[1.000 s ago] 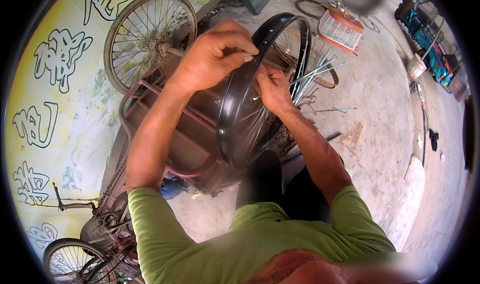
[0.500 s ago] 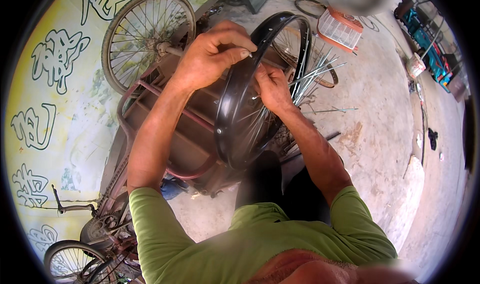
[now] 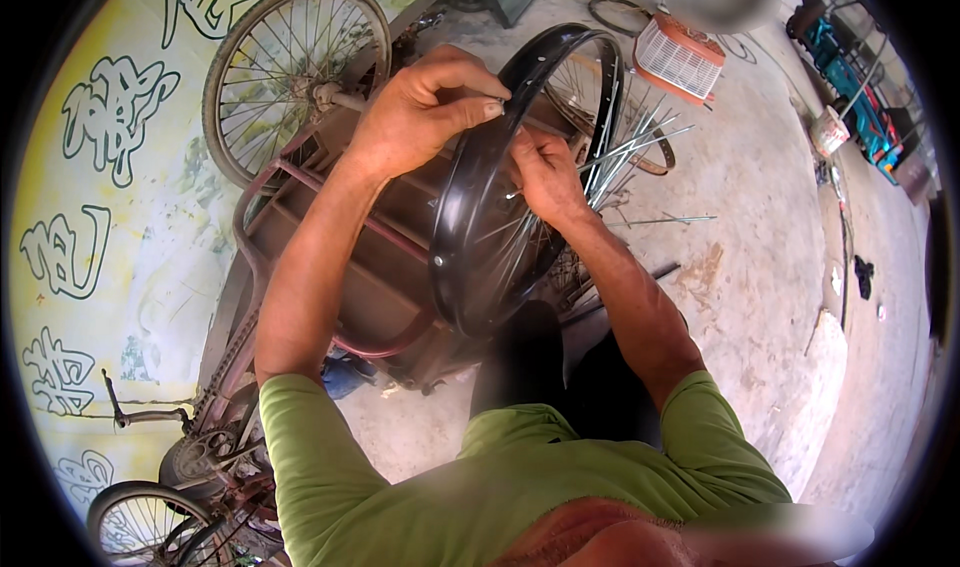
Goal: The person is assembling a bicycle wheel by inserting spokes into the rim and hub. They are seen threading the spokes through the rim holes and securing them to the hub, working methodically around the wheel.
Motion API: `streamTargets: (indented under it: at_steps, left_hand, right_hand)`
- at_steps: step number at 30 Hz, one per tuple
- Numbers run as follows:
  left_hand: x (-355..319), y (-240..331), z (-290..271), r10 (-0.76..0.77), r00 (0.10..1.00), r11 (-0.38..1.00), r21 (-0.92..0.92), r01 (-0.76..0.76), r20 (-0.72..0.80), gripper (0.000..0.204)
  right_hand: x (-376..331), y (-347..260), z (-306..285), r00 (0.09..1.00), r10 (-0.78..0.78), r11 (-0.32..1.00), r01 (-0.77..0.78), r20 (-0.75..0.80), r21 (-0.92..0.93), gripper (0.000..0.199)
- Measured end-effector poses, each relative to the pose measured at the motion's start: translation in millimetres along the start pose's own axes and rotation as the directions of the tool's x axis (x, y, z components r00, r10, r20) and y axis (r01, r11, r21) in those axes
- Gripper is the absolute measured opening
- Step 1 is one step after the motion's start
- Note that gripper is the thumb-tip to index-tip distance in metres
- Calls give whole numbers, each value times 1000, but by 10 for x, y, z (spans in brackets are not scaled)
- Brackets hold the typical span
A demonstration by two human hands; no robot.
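Left grip point(image 3: 415, 112) narrow at the black rim point(image 3: 465, 202), right grip point(image 3: 547, 179) curled inside, can't tell what's held; stained floor point(image 3: 745, 227), painted wall point(image 3: 165, 237).

Head-worn wide fisheye view, looking steeply down from above and behind the left hand point(image 3: 415, 112) and right hand point(image 3: 547, 177), fairly near, green shirt point(image 3: 600, 452) below the hands, floor point(image 3: 760, 197) stretching away to their right

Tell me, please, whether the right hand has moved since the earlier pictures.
No, not noticeably: judged against the spoked wheel at upper left, the right hand stays in the same place, at the black wheel rim.
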State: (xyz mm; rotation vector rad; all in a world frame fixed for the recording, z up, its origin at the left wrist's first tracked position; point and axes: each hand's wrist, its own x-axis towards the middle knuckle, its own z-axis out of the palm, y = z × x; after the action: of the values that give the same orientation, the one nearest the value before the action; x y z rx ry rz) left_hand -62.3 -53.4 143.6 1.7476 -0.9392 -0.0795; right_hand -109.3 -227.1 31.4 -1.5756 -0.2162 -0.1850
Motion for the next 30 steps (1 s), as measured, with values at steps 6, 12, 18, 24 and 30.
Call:
streamTargets:
  at_steps: [6,12,18,24,30]
  left_hand:
    - [-11,88,17,-14,1000,999,38,13,16,13]
    - [-49,88,4,69,997,975,211,-72,22,17]
    - [-64,146,67,35,999,982,185,-32,-11,17]
    - [-63,115,134,-63,991,996,49,69,-117,15]
    - [-49,66,90,62,994,987,155,-48,-90,15]
  right_hand:
    - [-6,-54,-44,995,65,994,-71,77,82,57]
    - [23,-68,-50,984,83,975,-112,154,191,57]
    - [4,-115,-49,987,54,978,-82,148,190,48]
    - [17,-131,-83,981,78,978,-110,175,178,56]
    - [19,-136,-84,983,71,980,-101,168,172,56]
